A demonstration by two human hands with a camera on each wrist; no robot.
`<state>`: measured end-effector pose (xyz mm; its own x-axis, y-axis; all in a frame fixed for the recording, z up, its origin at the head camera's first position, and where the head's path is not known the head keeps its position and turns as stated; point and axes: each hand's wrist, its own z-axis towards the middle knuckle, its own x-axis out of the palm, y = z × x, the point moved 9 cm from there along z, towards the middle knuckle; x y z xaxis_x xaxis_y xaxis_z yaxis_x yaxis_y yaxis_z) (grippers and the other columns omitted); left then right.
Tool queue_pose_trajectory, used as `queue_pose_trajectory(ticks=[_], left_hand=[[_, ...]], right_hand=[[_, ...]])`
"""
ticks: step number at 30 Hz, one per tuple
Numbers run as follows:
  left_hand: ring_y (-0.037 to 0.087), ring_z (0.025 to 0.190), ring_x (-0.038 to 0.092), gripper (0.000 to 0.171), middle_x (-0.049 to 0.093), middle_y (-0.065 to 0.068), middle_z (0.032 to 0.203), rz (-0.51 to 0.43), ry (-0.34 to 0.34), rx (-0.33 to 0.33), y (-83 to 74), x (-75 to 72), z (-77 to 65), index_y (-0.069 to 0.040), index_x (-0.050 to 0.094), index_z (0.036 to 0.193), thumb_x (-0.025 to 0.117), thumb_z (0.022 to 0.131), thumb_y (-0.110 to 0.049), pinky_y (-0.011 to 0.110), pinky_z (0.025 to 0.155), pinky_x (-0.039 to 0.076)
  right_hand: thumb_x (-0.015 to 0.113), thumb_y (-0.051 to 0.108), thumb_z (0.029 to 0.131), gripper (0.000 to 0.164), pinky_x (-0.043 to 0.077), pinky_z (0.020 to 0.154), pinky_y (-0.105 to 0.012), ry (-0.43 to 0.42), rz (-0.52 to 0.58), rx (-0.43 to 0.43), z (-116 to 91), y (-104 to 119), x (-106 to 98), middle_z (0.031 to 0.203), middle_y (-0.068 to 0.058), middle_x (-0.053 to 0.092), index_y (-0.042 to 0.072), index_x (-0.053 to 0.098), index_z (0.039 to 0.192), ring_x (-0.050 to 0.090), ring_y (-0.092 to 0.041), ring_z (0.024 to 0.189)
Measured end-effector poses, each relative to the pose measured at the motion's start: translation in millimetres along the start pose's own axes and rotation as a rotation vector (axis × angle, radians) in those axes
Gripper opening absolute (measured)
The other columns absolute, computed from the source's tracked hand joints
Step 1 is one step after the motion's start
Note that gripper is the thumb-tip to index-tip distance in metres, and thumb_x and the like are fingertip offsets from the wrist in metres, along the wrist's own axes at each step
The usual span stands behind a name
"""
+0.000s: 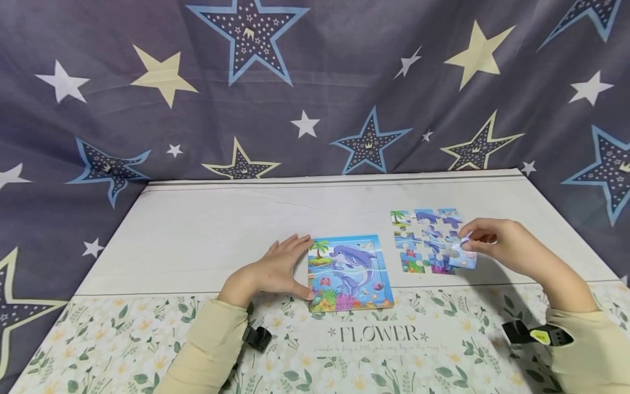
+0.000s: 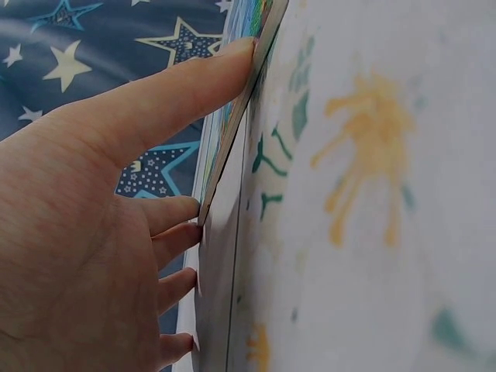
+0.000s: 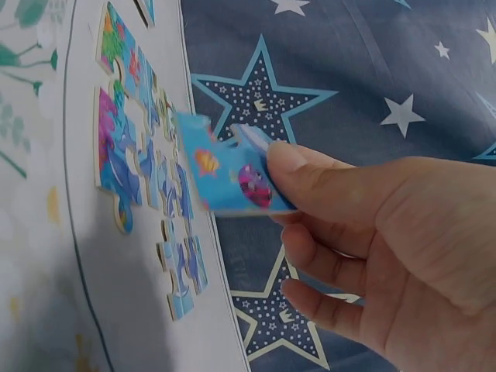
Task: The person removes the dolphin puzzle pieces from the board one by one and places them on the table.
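My right hand pinches a jigsaw puzzle piece between thumb and fingers, above the right side of the loose pieces. In the right wrist view the held piece is blue, with a pink fish and an orange shape. Several loose puzzle pieces lie in spaced rows, showing parts of a dolphin scene. To their left lies a square puzzle board with a full dolphin picture. My left hand rests at the board's left side, fingers spread, thumb touching its edge.
The pieces lie on the white part of the tabletop. Nearer me is a floral cloth printed with FLOWER; the board's lower edge overlaps it. A dark star-patterned curtain stands behind and at both sides.
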<state>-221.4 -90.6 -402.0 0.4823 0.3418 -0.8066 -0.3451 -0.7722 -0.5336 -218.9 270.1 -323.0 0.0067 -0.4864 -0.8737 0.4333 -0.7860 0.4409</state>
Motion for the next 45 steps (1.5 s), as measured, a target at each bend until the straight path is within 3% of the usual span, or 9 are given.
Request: queue_pose_trajectory(ticks=[7,17,26,35,45], left_hand=[[0.031,0.151,0.002,0.117,0.013,0.01,0.165,-0.008,0.001,0.006,0.4,0.2,0.8,-0.007,0.02,0.158,0.086,0.07,-0.045,0.054,0.119,-0.005],[0.031,0.151,0.003,0.116,0.014,0.011,0.165,-0.006,-0.002,0.011,-1.2,-0.5,0.1,-0.007,0.021,0.158,0.085,0.07,-0.046,0.056,0.119,-0.004],[0.031,0.151,0.002,0.117,0.013,0.01,0.165,-0.003,0.005,0.014,-0.5,0.5,1.7,-0.007,0.02,0.159,0.085,0.07,-0.048,0.055,0.119,-0.004],[0.031,0.151,0.003,0.118,0.014,0.01,0.165,-0.011,0.003,0.013,-0.5,0.3,0.8,-0.007,0.02,0.158,0.085,0.069,-0.047,0.055,0.119,-0.004],[0.031,0.151,0.003,0.117,0.014,0.01,0.165,-0.003,-0.003,0.01,0.4,-0.3,0.3,-0.007,0.02,0.158,0.085,0.07,-0.047,0.055,0.12,-0.003]], right_hand=[[0.071,0.005,0.09,0.015,0.051,0.058,-0.027,0.086,0.018,0.102,-0.9,-15.7,6.8,0.08,0.004,0.068,0.003,0.072,0.105,0.062,-0.014,0.067],[0.071,0.007,0.09,0.016,0.05,0.06,-0.027,0.147,0.01,0.153,-2.3,-31.6,15.4,0.076,0.006,0.068,0.001,0.072,0.106,0.062,-0.011,0.066],[0.07,0.007,0.092,0.015,0.05,0.065,-0.036,0.171,-0.037,0.211,-2.5,-44.8,24.4,0.077,0.003,0.066,0.0,0.071,0.105,0.061,-0.015,0.069],[0.067,0.004,0.093,0.016,0.042,0.058,-0.033,0.189,-0.05,0.247,-2.3,-54.7,35.5,0.077,-0.002,0.065,-0.005,0.069,0.105,0.052,-0.015,0.065],[0.069,0.006,0.092,0.019,0.045,0.059,-0.035,0.195,-0.065,0.264,-1.1,-55.3,36.8,0.077,-0.002,0.064,-0.006,0.068,0.107,0.053,-0.015,0.063]])
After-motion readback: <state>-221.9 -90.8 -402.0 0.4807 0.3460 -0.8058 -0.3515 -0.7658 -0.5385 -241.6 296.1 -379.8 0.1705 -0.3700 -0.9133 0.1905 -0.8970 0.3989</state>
